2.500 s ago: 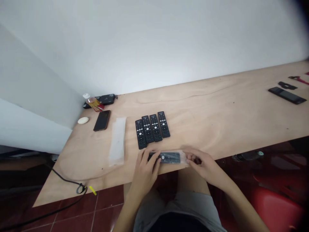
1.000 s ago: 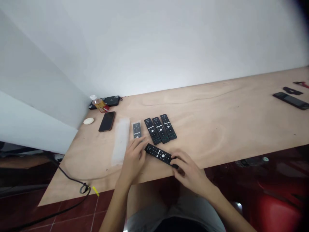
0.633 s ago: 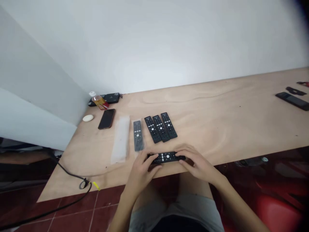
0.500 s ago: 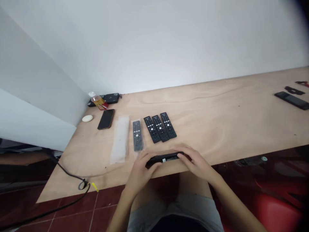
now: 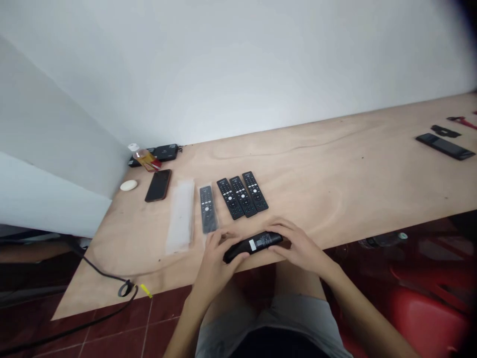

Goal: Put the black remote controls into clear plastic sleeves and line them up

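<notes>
A black remote control (image 5: 254, 245) lies crosswise between my hands near the table's front edge, its labelled back facing up. My left hand (image 5: 219, 253) grips its left end between thumb and fingers. At the other end, my right hand (image 5: 296, 244) is closed on it the same way. Beyond my hands, three bare black remotes lie side by side, keys up, the middle one (image 5: 243, 196) touching its neighbour. To their left is a remote in a clear plastic sleeve (image 5: 208, 209), and left of that some flat whitish plastic sleeves (image 5: 181, 216).
A phone (image 5: 158, 185), a white oval object (image 5: 128, 185), a bottle (image 5: 147, 159) and black boxes (image 5: 166, 152) occupy the table's left rear. Another dark device (image 5: 445, 146) lies far right. A black cable (image 5: 100, 271) crosses the left corner. A red chair (image 5: 428, 318) stands lower right.
The remote in my hands has rolled so its labelled back now faces up more fully. Both hands still hold its ends. The camera view has shifted slightly.
</notes>
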A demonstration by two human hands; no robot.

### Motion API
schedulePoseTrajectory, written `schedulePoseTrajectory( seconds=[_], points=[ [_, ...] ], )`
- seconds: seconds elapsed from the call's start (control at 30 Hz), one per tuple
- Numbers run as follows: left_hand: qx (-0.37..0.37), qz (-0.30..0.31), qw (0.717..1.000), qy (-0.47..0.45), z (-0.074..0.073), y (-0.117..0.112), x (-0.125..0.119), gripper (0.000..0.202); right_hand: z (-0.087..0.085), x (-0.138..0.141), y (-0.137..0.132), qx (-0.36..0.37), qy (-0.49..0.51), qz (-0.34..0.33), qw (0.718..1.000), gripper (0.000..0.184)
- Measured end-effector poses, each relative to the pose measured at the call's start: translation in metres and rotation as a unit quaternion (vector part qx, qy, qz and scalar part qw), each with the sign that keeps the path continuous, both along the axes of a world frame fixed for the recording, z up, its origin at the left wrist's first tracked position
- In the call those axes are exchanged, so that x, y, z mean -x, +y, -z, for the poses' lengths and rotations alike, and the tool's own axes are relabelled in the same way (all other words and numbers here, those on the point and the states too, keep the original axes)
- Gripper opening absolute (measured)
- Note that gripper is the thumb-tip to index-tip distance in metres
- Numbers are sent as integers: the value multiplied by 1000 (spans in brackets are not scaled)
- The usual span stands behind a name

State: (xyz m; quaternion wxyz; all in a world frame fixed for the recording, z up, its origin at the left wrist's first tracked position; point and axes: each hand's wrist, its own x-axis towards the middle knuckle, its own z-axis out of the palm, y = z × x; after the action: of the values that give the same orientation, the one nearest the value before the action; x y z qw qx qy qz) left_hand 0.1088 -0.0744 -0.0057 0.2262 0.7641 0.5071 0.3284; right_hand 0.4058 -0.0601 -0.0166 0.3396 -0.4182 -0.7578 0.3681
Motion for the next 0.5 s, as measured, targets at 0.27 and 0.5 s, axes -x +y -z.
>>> schedulePoseTrajectory(
  seconds=[0.27, 0.5],
  points=[
    [8, 73, 997, 27, -3, -5, 22, 45, -2, -1, 4, -1, -4, -8, 1000, 46],
    [103, 11, 989, -108, -2, -19, 41, 36, -2, -2, 2, 3, 8, 7, 1000, 45]
  ],
)
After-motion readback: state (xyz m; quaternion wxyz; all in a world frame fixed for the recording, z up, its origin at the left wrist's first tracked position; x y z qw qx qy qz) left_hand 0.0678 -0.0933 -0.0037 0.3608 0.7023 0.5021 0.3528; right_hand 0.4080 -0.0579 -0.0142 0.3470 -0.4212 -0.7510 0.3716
